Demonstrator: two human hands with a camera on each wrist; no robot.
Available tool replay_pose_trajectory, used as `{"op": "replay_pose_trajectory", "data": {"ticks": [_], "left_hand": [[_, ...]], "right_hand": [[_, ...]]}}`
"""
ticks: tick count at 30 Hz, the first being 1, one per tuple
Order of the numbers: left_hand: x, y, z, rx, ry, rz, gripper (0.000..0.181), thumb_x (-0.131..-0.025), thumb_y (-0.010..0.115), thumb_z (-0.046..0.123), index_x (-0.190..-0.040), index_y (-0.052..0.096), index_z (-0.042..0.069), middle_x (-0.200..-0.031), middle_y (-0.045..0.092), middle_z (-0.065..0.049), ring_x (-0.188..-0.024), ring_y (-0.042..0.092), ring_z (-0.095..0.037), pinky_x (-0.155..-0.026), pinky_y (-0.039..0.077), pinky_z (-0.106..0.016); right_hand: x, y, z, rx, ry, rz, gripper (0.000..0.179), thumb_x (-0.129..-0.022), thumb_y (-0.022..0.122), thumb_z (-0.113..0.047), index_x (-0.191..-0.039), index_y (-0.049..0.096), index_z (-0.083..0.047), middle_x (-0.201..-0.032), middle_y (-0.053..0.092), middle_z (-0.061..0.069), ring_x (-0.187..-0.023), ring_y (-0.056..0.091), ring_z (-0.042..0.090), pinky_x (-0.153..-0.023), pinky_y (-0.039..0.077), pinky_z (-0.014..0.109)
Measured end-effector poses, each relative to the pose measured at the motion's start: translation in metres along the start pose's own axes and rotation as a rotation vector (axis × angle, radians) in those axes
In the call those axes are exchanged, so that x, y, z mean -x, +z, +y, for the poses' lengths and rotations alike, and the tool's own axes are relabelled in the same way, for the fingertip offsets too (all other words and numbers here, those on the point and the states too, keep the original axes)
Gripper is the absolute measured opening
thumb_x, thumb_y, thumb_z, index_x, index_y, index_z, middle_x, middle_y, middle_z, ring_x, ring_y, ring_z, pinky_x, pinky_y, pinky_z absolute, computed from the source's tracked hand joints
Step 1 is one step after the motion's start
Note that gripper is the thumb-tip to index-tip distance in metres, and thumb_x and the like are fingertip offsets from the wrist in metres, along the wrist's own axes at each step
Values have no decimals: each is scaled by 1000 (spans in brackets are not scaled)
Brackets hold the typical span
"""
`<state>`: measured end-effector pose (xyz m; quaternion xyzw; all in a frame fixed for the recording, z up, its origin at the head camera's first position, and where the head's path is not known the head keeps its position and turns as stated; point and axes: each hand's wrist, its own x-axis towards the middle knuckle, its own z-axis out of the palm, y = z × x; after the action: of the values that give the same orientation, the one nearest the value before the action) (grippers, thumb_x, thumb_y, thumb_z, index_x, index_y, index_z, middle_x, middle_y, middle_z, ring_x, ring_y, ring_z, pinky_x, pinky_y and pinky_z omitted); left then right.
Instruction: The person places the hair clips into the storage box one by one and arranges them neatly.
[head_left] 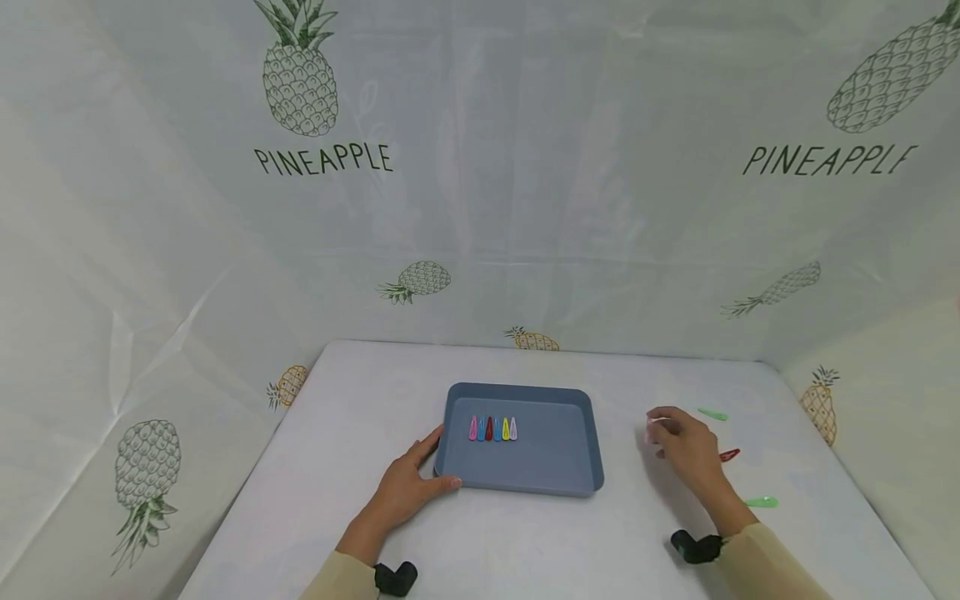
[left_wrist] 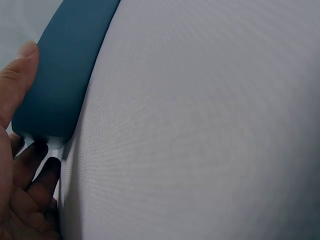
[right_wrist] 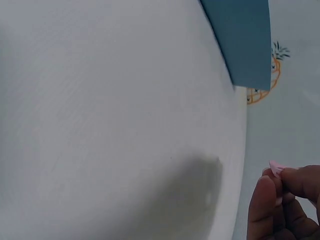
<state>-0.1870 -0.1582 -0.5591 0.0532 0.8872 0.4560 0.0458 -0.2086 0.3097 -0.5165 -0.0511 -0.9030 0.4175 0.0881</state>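
Note:
A blue-grey tray (head_left: 551, 467) lies on the table with a row of snap hair clips (head_left: 489, 429) in its left half: pink, blue, red, blue, yellow and a pale one, side by side. My left hand (head_left: 405, 492) rests at the tray's front left corner, thumb on the front edge and fingers along the left side. In the left wrist view the thumb (left_wrist: 22, 75) lies against the tray wall (left_wrist: 65, 75). To the right of the tray, my right hand (head_left: 686, 446) pinches a pale pink hair clip (right_wrist: 276, 168) between thumb and fingertips, above the table.
Around the right hand lie a green clip (head_left: 713, 414) farther back, a red clip (head_left: 730, 455) beside the wrist and another green clip (head_left: 762, 502) nearer the front. A pineapple-printed curtain (head_left: 555, 208) hangs behind and beside the white table (head_left: 540, 542).

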Motion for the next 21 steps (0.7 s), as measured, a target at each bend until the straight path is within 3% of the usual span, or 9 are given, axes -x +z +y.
{"op": "replay_pose_trajectory", "data": {"ticks": [7,21], "left_hand": [[0,0,-1,18,2,1,98,-79,90,55,-162,43,36,-167,44,-4,-156,34,-43,-123,30,-69],[1,0,1,-3,20,5,98,-81,89,55,-163,42,33,-166,44,-9,-154,36,-48,-119,32,-72]], "right_hand": [[-1,3,-5,-1,-18,2,21,-105,60,-8,-123,69,-2,-102,77,18,-76,69,16,-62,59,22],[-1,4,-21,-13,-37,1,22,-107,59,-13,-125,67,-3,-100,76,16,-77,70,17,-64,59,21]]}}
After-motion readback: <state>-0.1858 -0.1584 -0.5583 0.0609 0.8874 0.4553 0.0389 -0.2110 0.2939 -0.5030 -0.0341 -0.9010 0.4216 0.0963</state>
